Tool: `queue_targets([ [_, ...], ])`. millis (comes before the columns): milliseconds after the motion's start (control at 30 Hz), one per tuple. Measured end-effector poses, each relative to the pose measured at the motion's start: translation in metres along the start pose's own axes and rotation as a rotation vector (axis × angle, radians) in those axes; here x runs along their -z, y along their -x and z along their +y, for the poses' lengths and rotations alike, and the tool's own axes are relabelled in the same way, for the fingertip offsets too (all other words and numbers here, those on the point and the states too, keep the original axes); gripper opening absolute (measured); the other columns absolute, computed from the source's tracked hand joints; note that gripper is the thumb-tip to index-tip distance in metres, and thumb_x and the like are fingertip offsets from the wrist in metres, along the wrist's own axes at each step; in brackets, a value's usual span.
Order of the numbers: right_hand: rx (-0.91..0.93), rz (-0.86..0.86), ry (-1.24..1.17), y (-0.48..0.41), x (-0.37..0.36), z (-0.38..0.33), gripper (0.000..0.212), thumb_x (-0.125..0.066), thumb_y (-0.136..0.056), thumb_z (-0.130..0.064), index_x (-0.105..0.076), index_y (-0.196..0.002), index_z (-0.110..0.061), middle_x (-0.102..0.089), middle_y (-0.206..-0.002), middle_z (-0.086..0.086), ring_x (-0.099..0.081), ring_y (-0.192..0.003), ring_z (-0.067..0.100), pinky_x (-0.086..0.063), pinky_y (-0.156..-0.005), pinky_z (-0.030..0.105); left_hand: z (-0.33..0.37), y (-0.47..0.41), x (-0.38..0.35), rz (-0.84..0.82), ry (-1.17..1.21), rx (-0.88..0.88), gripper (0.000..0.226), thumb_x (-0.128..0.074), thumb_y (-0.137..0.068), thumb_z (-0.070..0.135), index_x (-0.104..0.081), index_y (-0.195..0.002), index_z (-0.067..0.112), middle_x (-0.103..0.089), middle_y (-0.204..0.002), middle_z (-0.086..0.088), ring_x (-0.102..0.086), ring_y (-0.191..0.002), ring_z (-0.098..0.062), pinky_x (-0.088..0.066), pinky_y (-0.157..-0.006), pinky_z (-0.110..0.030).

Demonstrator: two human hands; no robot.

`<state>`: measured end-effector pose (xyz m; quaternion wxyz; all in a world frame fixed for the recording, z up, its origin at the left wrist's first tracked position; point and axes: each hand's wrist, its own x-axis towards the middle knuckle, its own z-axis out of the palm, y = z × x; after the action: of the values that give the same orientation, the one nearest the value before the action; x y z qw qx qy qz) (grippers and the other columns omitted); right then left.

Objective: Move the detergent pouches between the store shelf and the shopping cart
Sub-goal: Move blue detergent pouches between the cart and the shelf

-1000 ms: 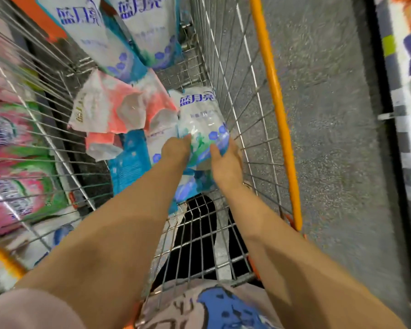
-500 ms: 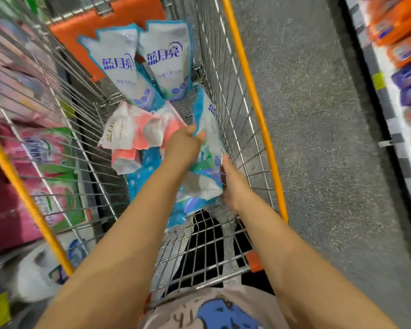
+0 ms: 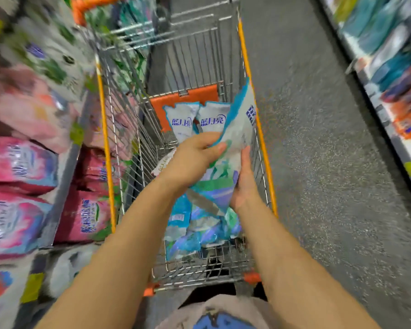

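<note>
Left hand [image 3: 195, 160], right hand [image 3: 244, 186]: fingers [image 3: 220, 148] curl round pouch [image 3: 237, 129]; two pouches [image 3: 183, 119] behind, cart wall [image 3: 269, 181] beside.

Both arms out fwd, L hand [image 3: 195, 160] in curled grip, R hand [image 3: 244, 186] cupped opposite.

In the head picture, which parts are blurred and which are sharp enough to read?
Head view: left shelf packs and right shelf packs are smeared by motion blur; two leaning pouches in the cart show readable blue lettering.
</note>
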<state>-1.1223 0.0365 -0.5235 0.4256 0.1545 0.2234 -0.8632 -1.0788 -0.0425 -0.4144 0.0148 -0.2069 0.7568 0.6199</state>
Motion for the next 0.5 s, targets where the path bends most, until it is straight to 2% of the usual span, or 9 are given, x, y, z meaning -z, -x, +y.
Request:
queue_targets([
  [67,0.007,-0.067,0.042,0.010,-0.023,-0.014,0.061,-0.034,-0.086,-0.059,-0.079,-0.084,-0.018,-0.074,-0.094,0.007,-0.071,-0.085,0.021,-0.057,-0.077,0.031,0.022,0.013,-0.001,0.064,-0.003,-0.060,0.011,-0.058,-0.089,0.013,-0.066,-0.095,0.014,-0.063,-0.087,-0.007,-0.056,-0.082,-0.018,-0.047,-0.082,-0.033],
  [100,0.003,-0.115,0.068,0.017,-0.034,-0.020,0.059,-0.036,-0.084,-0.058,-0.078,-0.084,-0.017,-0.074,-0.092,0.007,-0.071,-0.082,0.020,-0.058,-0.073,0.030,0.033,0.021,-0.002,0.107,-0.004,-0.083,0.010,-0.058,-0.088,0.013,-0.067,-0.091,0.017,-0.064,-0.083,-0.004,-0.057,-0.079,-0.017,-0.048,-0.080,-0.033],
  [200,-0.007,-0.239,0.134,0.041,-0.062,-0.040,0.053,-0.044,-0.077,-0.055,-0.077,-0.091,-0.016,-0.073,-0.096,0.009,-0.070,-0.085,0.022,-0.058,-0.076,0.033,0.065,0.048,-0.010,0.237,0.010,-0.155,0.023,-0.058,-0.089,0.010,-0.068,-0.075,0.025,-0.066,-0.066,0.010,-0.059,-0.064,-0.007,-0.049,-0.073,-0.031],
  [300,-0.016,-0.353,0.196,0.067,-0.082,-0.062,0.052,-0.044,-0.082,-0.052,-0.070,-0.104,-0.014,-0.072,-0.100,0.011,-0.070,-0.087,0.024,-0.057,-0.079,0.035,0.097,0.082,-0.024,0.323,-0.006,-0.222,0.029,-0.049,-0.094,0.006,-0.063,-0.075,0.023,-0.064,-0.056,0.014,-0.057,-0.055,0.002,-0.049,-0.061,-0.019],
  [333,-0.014,-0.391,0.224,0.077,-0.089,-0.069,0.051,-0.047,-0.080,-0.051,-0.066,-0.109,-0.013,-0.071,-0.103,0.012,-0.069,-0.090,0.025,-0.055,-0.084,0.036,0.106,0.093,-0.028,0.350,0.004,-0.246,0.028,-0.048,-0.094,0.005,-0.061,-0.076,0.021,-0.063,-0.056,0.014,-0.056,-0.055,0.002,-0.048,-0.060,-0.018],
  [400,0.032,-0.432,0.282,0.096,-0.106,-0.081,0.054,-0.054,-0.077,-0.048,-0.063,-0.116,-0.012,-0.067,-0.113,0.015,-0.066,-0.098,0.029,-0.050,-0.092,0.042,0.120,0.114,-0.034,0.418,0.035,-0.279,0.024,-0.048,-0.094,0.007,-0.062,-0.078,0.019,-0.064,-0.064,0.010,-0.058,-0.060,-0.004,-0.048,-0.064,-0.025],
  [500,0.146,-0.473,0.386,0.127,-0.136,-0.089,0.081,-0.075,-0.066,-0.050,-0.050,-0.134,-0.013,-0.058,-0.129,0.019,-0.057,-0.116,0.036,-0.044,-0.099,0.054,0.138,0.144,-0.036,0.510,0.062,-0.328,0.017,-0.051,-0.093,0.006,-0.058,-0.084,0.019,-0.063,-0.078,0.000,-0.059,-0.069,-0.012,-0.049,-0.068,-0.030],
])
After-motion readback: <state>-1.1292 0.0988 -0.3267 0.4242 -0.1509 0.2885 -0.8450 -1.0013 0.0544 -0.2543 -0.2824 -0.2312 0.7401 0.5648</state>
